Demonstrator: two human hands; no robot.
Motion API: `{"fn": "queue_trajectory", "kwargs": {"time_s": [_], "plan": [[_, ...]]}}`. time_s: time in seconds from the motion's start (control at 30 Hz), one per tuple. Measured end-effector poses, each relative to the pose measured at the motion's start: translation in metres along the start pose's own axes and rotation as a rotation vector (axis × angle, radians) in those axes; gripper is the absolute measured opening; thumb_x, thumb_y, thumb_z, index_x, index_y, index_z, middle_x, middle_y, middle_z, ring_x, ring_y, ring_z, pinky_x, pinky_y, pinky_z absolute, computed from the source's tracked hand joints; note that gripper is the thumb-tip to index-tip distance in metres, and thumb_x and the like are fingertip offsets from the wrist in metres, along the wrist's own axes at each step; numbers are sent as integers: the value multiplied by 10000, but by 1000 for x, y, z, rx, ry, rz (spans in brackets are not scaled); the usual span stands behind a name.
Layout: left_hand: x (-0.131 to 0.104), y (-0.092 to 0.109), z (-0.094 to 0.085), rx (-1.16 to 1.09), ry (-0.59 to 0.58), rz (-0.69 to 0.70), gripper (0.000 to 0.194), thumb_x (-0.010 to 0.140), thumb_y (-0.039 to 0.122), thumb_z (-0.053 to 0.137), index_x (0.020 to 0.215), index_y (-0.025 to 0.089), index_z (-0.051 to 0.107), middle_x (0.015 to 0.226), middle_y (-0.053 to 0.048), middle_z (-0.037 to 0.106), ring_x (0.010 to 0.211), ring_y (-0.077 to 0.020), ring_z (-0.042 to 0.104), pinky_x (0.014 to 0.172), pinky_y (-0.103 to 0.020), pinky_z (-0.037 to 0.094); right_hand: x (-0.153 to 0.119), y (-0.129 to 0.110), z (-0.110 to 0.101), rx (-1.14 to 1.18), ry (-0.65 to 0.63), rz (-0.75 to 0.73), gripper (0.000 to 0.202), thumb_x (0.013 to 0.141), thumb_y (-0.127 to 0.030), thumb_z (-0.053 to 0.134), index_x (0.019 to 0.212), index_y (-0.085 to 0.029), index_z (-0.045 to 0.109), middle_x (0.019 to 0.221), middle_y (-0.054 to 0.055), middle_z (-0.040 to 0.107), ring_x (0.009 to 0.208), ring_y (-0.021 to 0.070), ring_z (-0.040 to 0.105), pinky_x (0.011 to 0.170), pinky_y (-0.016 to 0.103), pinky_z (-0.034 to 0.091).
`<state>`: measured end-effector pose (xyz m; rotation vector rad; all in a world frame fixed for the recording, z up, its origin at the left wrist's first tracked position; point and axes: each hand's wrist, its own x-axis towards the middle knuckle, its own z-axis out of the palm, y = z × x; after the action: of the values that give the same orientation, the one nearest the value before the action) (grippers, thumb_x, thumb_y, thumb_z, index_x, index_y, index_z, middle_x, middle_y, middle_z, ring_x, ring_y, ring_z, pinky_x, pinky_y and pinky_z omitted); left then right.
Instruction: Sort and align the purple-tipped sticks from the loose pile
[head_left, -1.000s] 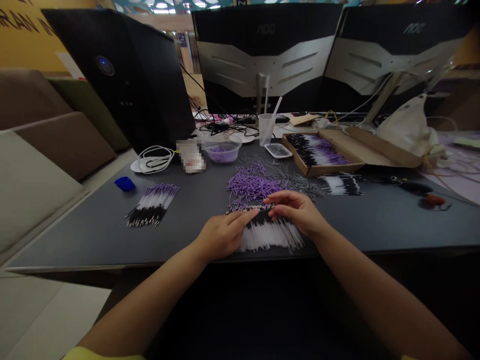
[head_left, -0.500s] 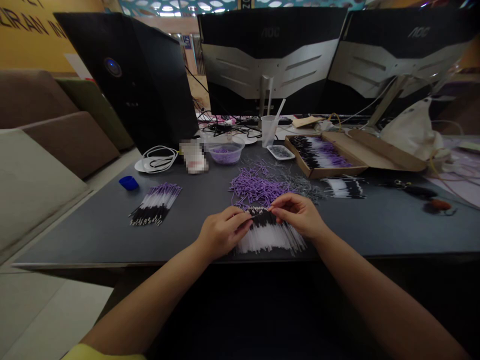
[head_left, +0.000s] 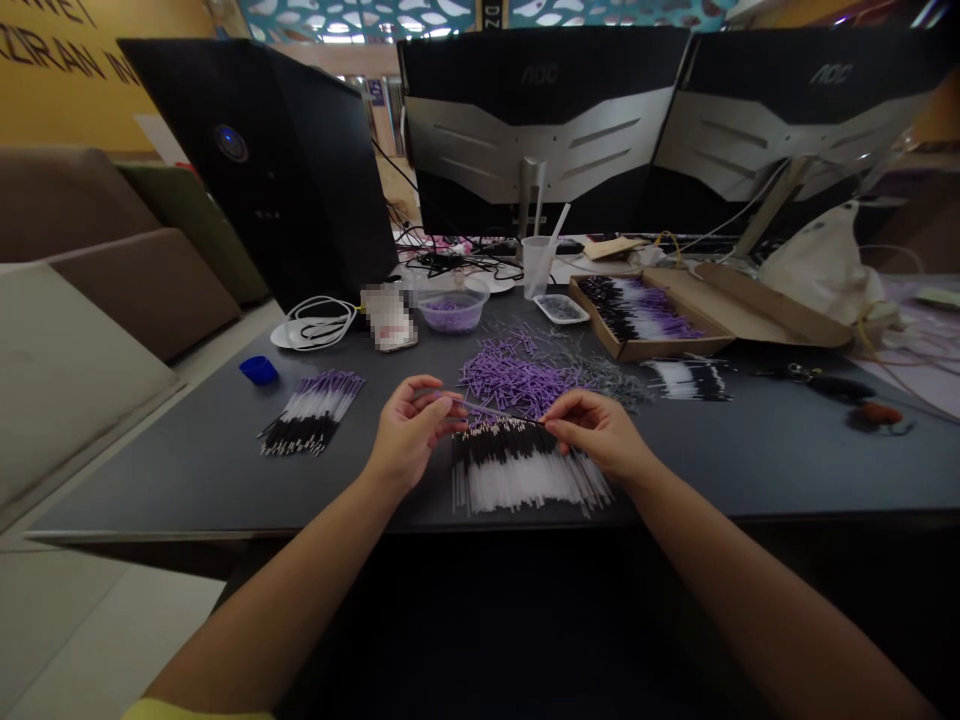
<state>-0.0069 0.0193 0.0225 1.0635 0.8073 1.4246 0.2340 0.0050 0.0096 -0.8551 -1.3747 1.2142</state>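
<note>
A thin tube with a black end (head_left: 501, 412) spans my two hands at a slight tilt. My left hand (head_left: 411, 428) is closed in a pinch on its pale left end. On the black right end, the fingertips of my right hand (head_left: 596, 430) are pinched. Just below lies a row of clear tubes with black, metal-tipped ends (head_left: 525, 475), side by side near the table's front edge. Behind the hands is a loose heap of small purple sleeves (head_left: 517, 372). Small grey pieces (head_left: 619, 385) are scattered right of that heap.
A bundle of purple-ended tubes (head_left: 311, 412) and a blue cap (head_left: 258, 370) lie at left. Behind stand a plastic bowl (head_left: 452, 308), a cup (head_left: 536, 265) and a small white tray (head_left: 562, 309). An open cardboard box (head_left: 645, 348) holds more tubes at right, behind white sticks (head_left: 686, 380).
My left hand has moved left and up, away from the row, uncovering its left end. The held tube now shows between both hands. My right hand has hardly moved.
</note>
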Motion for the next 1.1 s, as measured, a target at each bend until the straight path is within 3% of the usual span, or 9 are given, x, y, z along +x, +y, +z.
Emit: {"fn": "queue_trajectory", "kwargs": {"time_s": [0.27,0.37,0.47,0.53,0.6,0.67,0.8,0.93,1.1], "plan": [[11,14,-5,79,156,168,266,646,260,725,842,175,566,703,18,650,582,-92,605,618,-256,534,-1,-3,1,-2,-50,61,194,673,-295,782,739,-169,649,688,0,644,478,79,555,452,215,471],[26,35,-23,338,172,234,258,642,268,719,865,160,644,697,7,641,596,-98,591,612,-233,503,-1,-3,-1,13,-53,67,186,693,-300,764,757,-171,648,673,6,658,477,83,555,454,215,470],[46,55,-51,782,284,315,303,690,300,653,959,166,694,746,-21,661,630,-125,590,564,-222,457,0,-3,-1,21,-64,75,172,710,-302,749,758,-173,647,630,3,652,476,86,550,459,219,467],[61,61,-71,1127,277,251,313,722,311,589,985,189,707,741,-25,673,649,-155,601,572,-246,451,0,-3,-1,30,-66,83,168,715,-303,745,755,-172,647,611,0,645,474,87,549,463,220,465],[75,59,-90,1263,231,184,276,663,260,613,902,189,731,708,-34,677,676,-196,618,629,-283,464,0,-2,-2,38,-66,93,165,721,-303,741,758,-172,648,606,-1,644,476,88,551,469,220,463],[84,53,-105,1506,99,116,289,687,264,581,926,196,729,786,-55,699,754,-229,638,713,-317,476,-1,-1,-2,45,-68,101,162,728,-305,738,761,-175,648,606,-1,645,485,91,556,475,220,460],[85,45,-122,1812,-65,51,440,745,310,540,1158,197,639,1005,-113,685,957,-298,615,840,-387,463,-1,-1,-3,42,-70,108,163,731,-316,736,757,-180,650,603,0,645,487,94,551,477,222,447],[71,50,-127,2003,12,35,621,738,393,572,1327,206,505,1153,-197,596,1083,-413,524,850,-523,438,-1,0,-3,46,-73,112,159,743,-319,728,762,-179,654,605,2,646,488,95,551,481,223,443],[63,59,-132,2005,118,-64,652,783,495,547,1356,196,461,1249,-224,524,1140,-450,464,883,-576,396,-2,1,-4,41,-74,114,176,747,-328,723,763,-170,647,603,2,642,489,99,550,486,228,439]]}}
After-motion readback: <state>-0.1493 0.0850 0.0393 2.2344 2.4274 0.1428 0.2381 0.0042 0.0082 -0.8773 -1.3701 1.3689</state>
